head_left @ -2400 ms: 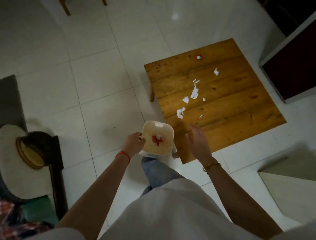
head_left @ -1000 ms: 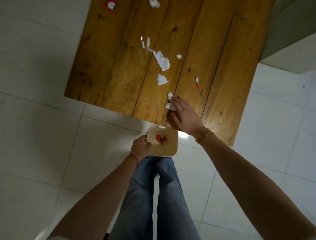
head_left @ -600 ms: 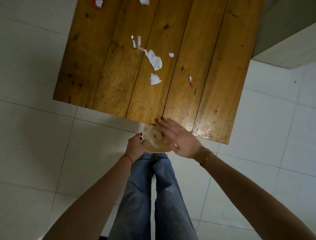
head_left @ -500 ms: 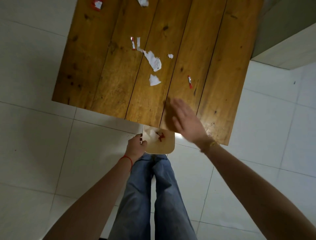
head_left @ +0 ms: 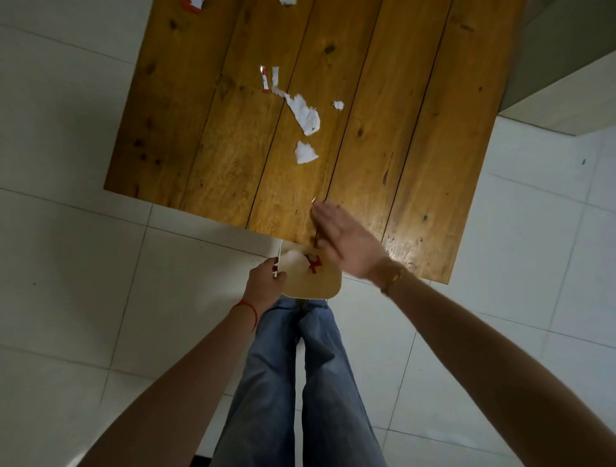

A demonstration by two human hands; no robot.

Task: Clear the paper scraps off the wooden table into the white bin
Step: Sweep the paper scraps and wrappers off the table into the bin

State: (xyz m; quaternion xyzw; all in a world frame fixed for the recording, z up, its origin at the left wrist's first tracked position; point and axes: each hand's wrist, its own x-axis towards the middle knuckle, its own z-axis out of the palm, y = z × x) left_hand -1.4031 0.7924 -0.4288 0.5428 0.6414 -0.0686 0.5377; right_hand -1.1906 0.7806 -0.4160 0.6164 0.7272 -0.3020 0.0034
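Note:
The wooden table (head_left: 233,150) carries several torn white paper scraps (head_left: 305,115) near its middle, one smaller piece (head_left: 305,154) below them and a tiny bit (head_left: 338,105) to the right. More scraps with red print lie at the far edge (head_left: 191,4). My left hand (head_left: 265,281) grips the rim of the white bin (head_left: 325,288), held just under the table's near edge; white and red scraps lie inside it. My right hand (head_left: 346,241) lies flat, fingers together, at the near table edge above the bin; a small red sliver shows at its fingertips.
White tiled floor (head_left: 83,283) surrounds the table. A pale cabinet or ledge (head_left: 560,73) stands at the right, close to the table's far right corner. My legs in blue jeans (head_left: 300,383) are right below the bin.
My right hand swept two white scraps off the near edge into the bin, went back onto the table and has drawn the small red scrap toward the near edge. The bin stayed in place.

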